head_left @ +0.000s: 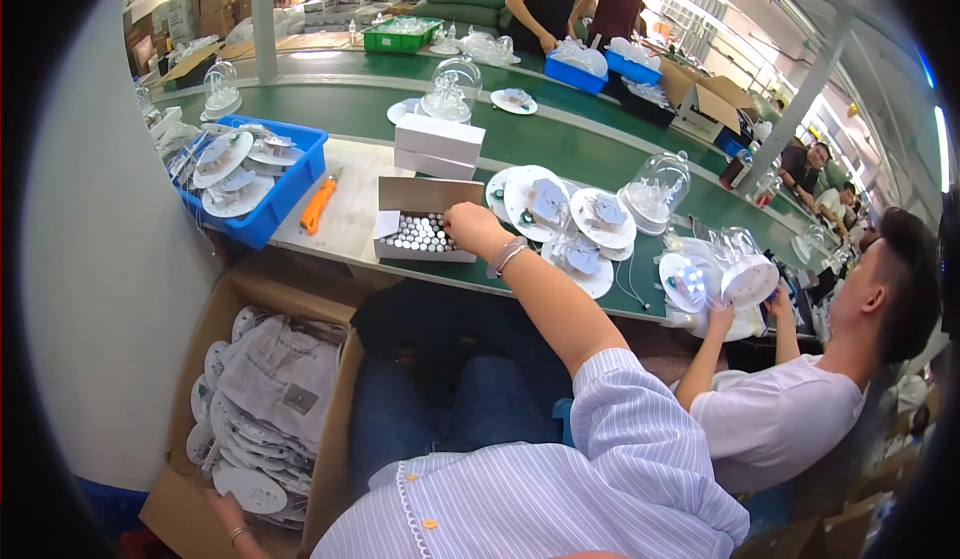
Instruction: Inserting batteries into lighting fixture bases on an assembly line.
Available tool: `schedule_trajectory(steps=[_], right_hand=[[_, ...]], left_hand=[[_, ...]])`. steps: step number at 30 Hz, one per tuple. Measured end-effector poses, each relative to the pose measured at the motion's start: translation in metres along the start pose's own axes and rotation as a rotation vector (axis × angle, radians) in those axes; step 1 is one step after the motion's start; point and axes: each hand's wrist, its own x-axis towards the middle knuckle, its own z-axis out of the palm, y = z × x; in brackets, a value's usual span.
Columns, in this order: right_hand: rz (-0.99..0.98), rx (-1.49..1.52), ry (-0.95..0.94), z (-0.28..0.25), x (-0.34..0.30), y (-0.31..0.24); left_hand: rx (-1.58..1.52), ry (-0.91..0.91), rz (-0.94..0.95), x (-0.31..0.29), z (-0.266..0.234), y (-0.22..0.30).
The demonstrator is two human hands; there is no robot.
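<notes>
My right hand [472, 227] reaches forward over the far right corner of an open grey box of silver batteries [422, 235], fingers curled down onto them. Whether it holds one is hidden. A bangle sits on that wrist. My left hand [225, 512] is low at the bottom left, at a white round disc [252, 489] in a cardboard box [190, 379] on the floor. The box holds several such discs under grey wrapping paper [282, 367]. Only part of this hand shows.
Two shut white boxes [438, 146] stand behind the battery box, with an orange cutter [318, 206] and a blue tray of discs [290, 191] to the left. White discs [560, 214] and glass domes [655, 189] lie on the green belt [520, 134]. A seated co-worker [780, 419] at right holds a domed lamp [745, 271].
</notes>
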Motion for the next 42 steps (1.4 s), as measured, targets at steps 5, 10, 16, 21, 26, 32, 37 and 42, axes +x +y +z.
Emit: schedule_trajectory(steps=[5,10,16,21,26,32,37,42], right_hand=[[-0.045,0.088,-0.213,0.007,0.007,0.004],[-0.024,0.217,-0.074,0.009,0.003,0.035],[-0.034,0.276,-0.33,-0.007,0.012,0.035],[0.002,0.155,-0.31,-0.012,0.025,0.02],[-0.172,0.151,-0.223,-0.004,0.018,0.032],[-0.073,-0.066,-0.011,0.011,0.013,0.016],[-0.068,0.226,0.462,0.013,-0.003,0.007],[0.027,1.25,0.412,-0.025,-0.045,-0.035]], left_hand=[[-0.375,-0.034,-0.007,0.01,-0.014,-0.067],[-1.102,-0.22,-0.313,-0.024,-0.056,0.019],[-1.5,-0.249,-0.249,-0.057,-0.073,0.089],[-1.892,-0.703,-0.049,-0.079,-0.047,0.171],[-1.976,-1.113,-0.175,-0.091,-0.024,0.227],[-2.05,-1.359,-0.293,-0.123,0.011,0.262],[-1.902,-1.353,-0.374,-0.139,0.021,0.293],[-1.782,-1.293,-0.24,-0.126,0.039,0.313]])
